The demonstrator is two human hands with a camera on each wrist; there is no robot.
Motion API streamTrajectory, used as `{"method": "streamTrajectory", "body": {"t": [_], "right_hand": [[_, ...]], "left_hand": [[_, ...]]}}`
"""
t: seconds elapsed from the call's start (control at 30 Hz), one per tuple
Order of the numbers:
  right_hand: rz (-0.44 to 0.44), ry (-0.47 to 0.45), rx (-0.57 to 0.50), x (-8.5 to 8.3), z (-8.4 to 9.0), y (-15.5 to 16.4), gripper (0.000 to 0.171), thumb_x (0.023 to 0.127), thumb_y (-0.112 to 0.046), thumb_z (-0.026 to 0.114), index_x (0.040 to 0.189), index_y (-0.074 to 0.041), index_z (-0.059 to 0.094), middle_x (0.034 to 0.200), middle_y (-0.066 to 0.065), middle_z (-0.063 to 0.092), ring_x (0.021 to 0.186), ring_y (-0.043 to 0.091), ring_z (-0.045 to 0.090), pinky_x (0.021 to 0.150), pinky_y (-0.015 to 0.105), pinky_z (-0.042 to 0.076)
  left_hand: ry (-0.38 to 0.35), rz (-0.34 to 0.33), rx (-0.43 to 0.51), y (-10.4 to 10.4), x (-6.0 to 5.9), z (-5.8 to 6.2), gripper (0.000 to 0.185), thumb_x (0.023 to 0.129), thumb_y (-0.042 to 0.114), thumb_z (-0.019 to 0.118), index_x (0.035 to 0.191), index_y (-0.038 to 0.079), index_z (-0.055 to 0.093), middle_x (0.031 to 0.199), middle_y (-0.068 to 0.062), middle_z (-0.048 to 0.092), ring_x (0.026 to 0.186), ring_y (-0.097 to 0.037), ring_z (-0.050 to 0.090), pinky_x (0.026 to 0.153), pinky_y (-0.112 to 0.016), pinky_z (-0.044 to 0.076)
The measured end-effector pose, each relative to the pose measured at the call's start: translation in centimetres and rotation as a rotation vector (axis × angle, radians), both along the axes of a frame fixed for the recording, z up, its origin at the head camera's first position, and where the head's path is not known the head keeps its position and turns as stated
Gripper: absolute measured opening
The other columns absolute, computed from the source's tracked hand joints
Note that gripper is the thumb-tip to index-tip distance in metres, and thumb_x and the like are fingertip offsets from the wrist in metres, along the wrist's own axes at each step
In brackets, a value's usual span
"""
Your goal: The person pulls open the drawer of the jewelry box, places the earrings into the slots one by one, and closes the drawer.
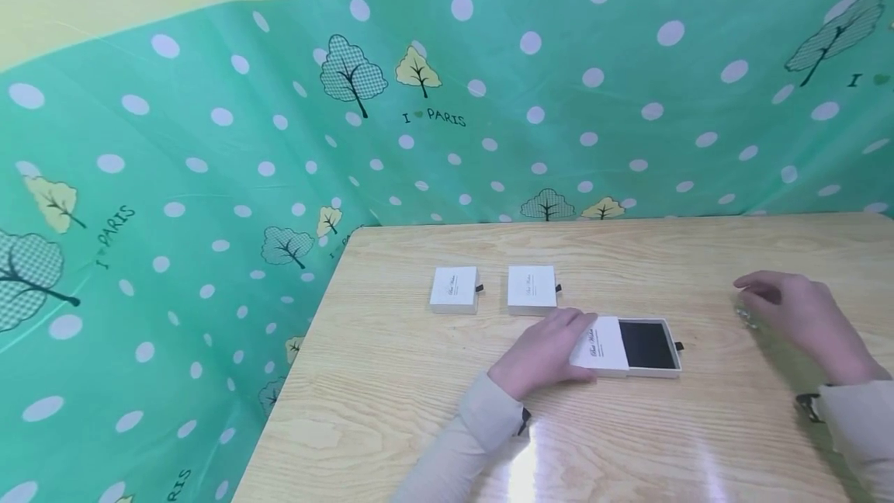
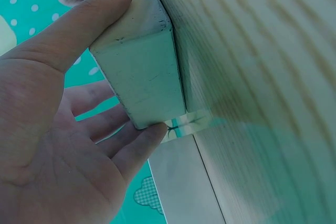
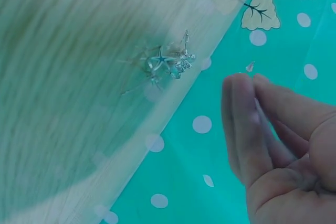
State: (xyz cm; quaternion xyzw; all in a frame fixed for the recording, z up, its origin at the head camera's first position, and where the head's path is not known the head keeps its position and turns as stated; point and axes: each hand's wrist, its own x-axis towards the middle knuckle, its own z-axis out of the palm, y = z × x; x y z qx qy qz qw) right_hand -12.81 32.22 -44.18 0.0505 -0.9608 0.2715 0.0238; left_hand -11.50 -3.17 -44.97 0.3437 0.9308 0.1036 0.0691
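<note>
My left hand (image 1: 562, 341) grips the white sleeve (image 1: 602, 346) of a small drawer box. Its black-lined tray (image 1: 648, 345) is slid out to the right, and nothing shows in it. In the left wrist view the thumb (image 2: 100, 14) lies on one side of the box (image 2: 142, 72) and a fingertip (image 2: 149, 135) presses the opposite edge. My right hand (image 1: 764, 297) hovers at the right, fingers (image 3: 244, 108) held together and holding nothing. It is just beside a small silver ornament (image 3: 169, 60) lying on the table (image 1: 746, 315).
Two more white boxes, both closed, sit behind the open one: one at the left (image 1: 455, 289) and one beside it (image 1: 532, 289). The wooden table (image 1: 391, 379) ends at the left and back against a green dotted cloth (image 1: 209, 177).
</note>
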Motion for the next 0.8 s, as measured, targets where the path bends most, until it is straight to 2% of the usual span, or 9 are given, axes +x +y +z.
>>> {"method": "streamTrajectory", "body": {"t": [0.2,0.43,0.8], "right_hand": [[-0.015,-0.002,-0.011,0.1,0.2,-0.4,0.025,0.095,-0.013,0.066,0.11,0.007,0.068,0.112,0.035,0.064,0.101,0.055,0.058,0.076,0.063,0.047],[0.029,0.043,-0.016,0.1,0.3,-1.0,0.026,0.089,-0.002,0.069,0.111,0.011,0.064,0.101,0.033,0.067,0.089,0.051,0.064,0.074,0.062,0.05],[0.098,0.058,-0.032,0.6,1.0,-2.4,0.02,0.089,0.003,0.066,0.108,0.01,0.067,0.108,0.035,0.064,0.092,0.051,0.063,0.074,0.058,0.052]], "left_hand": [[0.001,0.001,-0.004,0.0,0.0,0.1,0.094,0.078,0.053,0.079,0.153,0.016,0.037,0.146,0.003,0.049,0.136,-0.011,0.044,0.113,-0.022,0.035],[-0.003,0.005,-0.002,0.0,0.1,0.2,0.094,0.078,0.053,0.079,0.153,0.016,0.037,0.146,0.004,0.049,0.135,-0.009,0.044,0.112,-0.022,0.035],[-0.003,0.005,0.001,0.1,0.1,0.1,0.094,0.077,0.053,0.078,0.153,0.017,0.036,0.147,0.005,0.047,0.136,-0.009,0.043,0.112,-0.023,0.036]]}}
